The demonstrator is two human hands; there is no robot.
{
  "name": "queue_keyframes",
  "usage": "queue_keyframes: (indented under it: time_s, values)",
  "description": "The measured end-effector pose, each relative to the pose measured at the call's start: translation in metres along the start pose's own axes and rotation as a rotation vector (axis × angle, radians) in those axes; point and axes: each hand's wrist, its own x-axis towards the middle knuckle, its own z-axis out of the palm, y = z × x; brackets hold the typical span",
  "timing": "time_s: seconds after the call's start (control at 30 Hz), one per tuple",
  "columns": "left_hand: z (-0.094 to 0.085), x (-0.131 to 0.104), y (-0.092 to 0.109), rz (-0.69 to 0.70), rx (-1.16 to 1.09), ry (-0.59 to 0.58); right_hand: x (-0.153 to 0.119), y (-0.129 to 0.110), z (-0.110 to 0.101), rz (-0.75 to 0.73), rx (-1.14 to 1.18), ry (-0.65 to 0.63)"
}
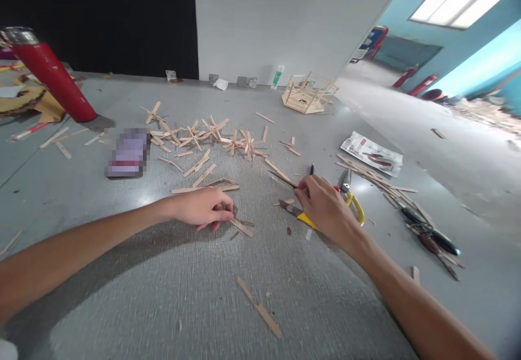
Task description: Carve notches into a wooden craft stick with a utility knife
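My left hand (207, 208) pinches the end of a short flat wooden stick (243, 228) low over the grey table (195, 305). To the right, my right hand (321, 200) is closed around a thin dark pointed tool (284, 179), its tip aimed left. Just under that hand lies a yellow-handled cutter (305, 219), partly covered by the fingers. Scissors (355, 203) with yellow handles rest beside it, also partly hidden. A broken stick (260, 308) lies nearer the front, and a loose pile of stick pieces (211, 132) spreads behind my hands.
A red bottle (57, 75) stands at the back left, near a phone (129, 152). A hexagonal stick frame (309, 95) and a small tube (277, 77) are at the back. On the right lie a packet (372, 153), long sticks (366, 174) and pliers (431, 235).
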Motion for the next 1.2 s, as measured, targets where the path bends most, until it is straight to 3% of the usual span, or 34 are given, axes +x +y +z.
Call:
queue_keyframes:
  time_s: [0.13, 0.4, 0.77, 0.93, 1.2]
  values:
    - [-0.001, 0.000, 0.000, 0.024, -0.008, -0.018, -0.009, -0.019, -0.007, 0.039, 0.120, -0.018]
    - [0.000, 0.002, -0.002, 0.007, -0.071, -0.004, -0.030, -0.062, -0.023, -0.119, 0.327, -0.176]
    - [-0.004, -0.001, 0.003, 0.044, -0.070, -0.046, -0.039, -0.070, -0.017, -0.227, 0.324, -0.284]
    - [-0.003, -0.002, 0.005, 0.051, -0.045, -0.024, -0.045, -0.077, -0.016, -0.282, 0.273, -0.265]
    - [-0.002, -0.002, 0.008, 0.032, -0.035, -0.163, -0.054, -0.085, -0.011, -0.444, 0.051, -0.189]
